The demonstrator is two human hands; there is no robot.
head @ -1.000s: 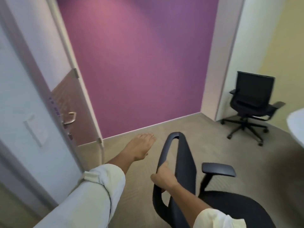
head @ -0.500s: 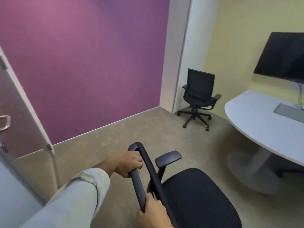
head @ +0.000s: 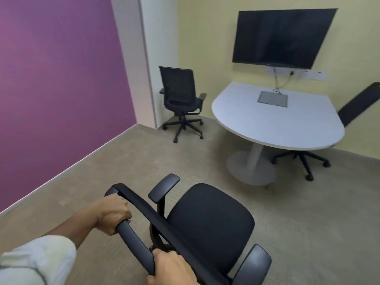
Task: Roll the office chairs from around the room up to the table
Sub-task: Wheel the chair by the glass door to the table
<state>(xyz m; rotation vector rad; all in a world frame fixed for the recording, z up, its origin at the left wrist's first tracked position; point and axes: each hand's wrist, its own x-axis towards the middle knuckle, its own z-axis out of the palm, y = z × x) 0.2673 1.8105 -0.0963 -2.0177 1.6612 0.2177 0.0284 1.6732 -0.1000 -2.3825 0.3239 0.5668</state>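
A black office chair [head: 207,219] stands right in front of me, its seat facing the white round-ended table [head: 273,120]. My left hand [head: 114,212] grips the left side of its backrest frame, and my right hand [head: 170,268] grips the same frame lower down, near the bottom edge of the view. A second black chair [head: 181,95] stands in the far corner, left of the table. A third chair [head: 353,108] is at the table's right side, its wheeled base partly under the tabletop.
The purple wall [head: 61,89] runs along the left. A dark screen [head: 281,36] hangs on the yellow wall above the table, with cables down to a grey panel [head: 272,98] in the tabletop. The table's pedestal foot [head: 249,167] sits on beige carpet.
The view has swung right, away from the door, to take in the table and screen. My left hand, open a second ago, has closed on the backrest. The chair has turned toward the table.
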